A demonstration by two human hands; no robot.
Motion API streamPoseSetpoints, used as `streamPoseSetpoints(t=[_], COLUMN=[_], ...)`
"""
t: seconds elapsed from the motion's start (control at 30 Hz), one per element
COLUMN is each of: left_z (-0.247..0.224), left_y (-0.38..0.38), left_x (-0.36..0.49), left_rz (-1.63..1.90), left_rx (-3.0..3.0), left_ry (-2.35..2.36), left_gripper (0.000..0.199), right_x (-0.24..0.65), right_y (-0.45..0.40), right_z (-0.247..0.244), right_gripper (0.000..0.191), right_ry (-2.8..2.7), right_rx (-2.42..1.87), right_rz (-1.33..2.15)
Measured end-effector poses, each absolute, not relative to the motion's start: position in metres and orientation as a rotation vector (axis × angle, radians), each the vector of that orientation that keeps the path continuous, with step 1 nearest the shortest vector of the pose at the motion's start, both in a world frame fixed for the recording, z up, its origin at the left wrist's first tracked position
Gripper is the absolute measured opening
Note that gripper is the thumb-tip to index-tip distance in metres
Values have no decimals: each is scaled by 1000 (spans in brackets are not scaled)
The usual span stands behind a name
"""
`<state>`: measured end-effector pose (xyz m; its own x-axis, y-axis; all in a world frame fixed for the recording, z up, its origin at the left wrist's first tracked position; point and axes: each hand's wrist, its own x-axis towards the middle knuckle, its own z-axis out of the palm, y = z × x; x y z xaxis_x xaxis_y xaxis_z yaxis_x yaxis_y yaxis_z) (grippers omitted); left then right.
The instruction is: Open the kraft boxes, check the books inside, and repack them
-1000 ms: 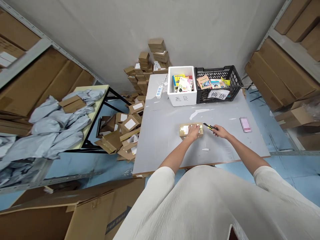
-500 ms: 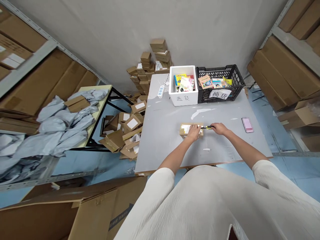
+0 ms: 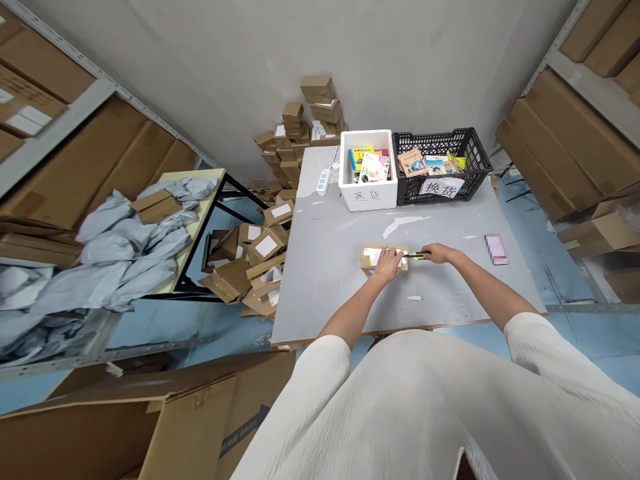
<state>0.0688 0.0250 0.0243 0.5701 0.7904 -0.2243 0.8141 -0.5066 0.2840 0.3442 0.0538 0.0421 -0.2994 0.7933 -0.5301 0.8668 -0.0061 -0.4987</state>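
Box [image 3: 371, 256], oblong, brown, white-labelled, lies under unclenched left fingers [image 3: 392, 253]; right fingers [image 3: 429, 251] grasp a cutter [image 3: 416, 256].

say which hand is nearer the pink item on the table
Right. The right hand, gripping a cutter, is left of the pink item, with a gap between them; the left hand is farther left, on the small cardboard box.

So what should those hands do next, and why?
I'd probably slide the left hand a little left along the small box: its fingers look close to the cutter, which the right hand holds at the box's right end.
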Motion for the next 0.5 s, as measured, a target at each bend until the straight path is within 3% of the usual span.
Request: streamPoseSetpoints(t=[0.2,0.5], left_z=[27,33], left_y=[26,25], left_x=[67,63], left_rz=[-55,-2], left_rx=[2420,2367], left_ry=[1288,1303], left_gripper=[57,60], right_x=[346,365], right_y=[27,1], right_z=[30,35], right_gripper=[44,39], right_ry=[1908,1773], right_rx=[1828,2022], right_rz=[-1754,-1874])
